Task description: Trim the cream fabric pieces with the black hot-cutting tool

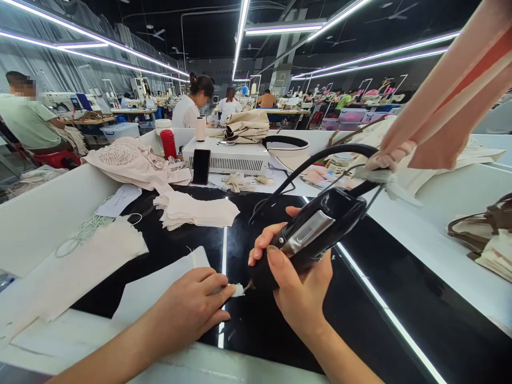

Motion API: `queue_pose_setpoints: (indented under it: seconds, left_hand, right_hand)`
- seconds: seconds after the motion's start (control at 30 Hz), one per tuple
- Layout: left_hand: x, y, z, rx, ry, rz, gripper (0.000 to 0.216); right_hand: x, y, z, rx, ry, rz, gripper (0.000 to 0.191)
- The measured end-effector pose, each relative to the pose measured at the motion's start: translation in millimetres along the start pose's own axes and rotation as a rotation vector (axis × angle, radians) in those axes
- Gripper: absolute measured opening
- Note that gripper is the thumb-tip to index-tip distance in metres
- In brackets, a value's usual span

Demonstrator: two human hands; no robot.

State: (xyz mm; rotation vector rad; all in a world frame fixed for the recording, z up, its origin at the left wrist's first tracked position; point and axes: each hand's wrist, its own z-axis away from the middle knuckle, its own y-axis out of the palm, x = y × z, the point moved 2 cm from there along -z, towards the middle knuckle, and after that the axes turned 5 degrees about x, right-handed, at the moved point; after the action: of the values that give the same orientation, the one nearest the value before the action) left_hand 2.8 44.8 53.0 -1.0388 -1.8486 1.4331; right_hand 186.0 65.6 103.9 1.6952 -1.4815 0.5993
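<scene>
My right hand (298, 282) is wrapped around a black corded handheld power tool (340, 210) with a metal plate on its side. The tool's small tip points left and down, close to a little white fabric piece (239, 289). That piece is pinched by the fingers of my left hand (192, 298), which rests low over the black glossy work surface (360, 320). Whether the tip touches the fabric I cannot tell. Beneath and behind my left hand lies a flat white sheet (148, 285). Pale pink cloth (452, 96) is tied around the tool's cable end.
Cream fabric pieces (196, 210) are stacked behind my hands, and more cloth (88, 261) lies at left. A phone (201, 166) leans on a white vented box (228, 157). A red bottle (168, 144) stands beside it. A black cable (304, 168) arches overhead. Co-workers sit beyond.
</scene>
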Motion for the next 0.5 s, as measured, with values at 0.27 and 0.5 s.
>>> queue_pose_setpoints:
  seconds: [0.27, 0.5]
  left_hand:
    - [5.2, 3.1, 2.3, 0.012, 0.013, -0.015, 0.039]
    - [7.7, 2.8, -1.5, -0.031, 0.043, -0.039, 0.030]
  right_hand:
    - [2.6, 1.0, 0.3, 0.009, -0.003, -0.002, 0.046]
    - [0.9, 0.2, 0.8, 0.014, -0.007, -0.015, 0.044]
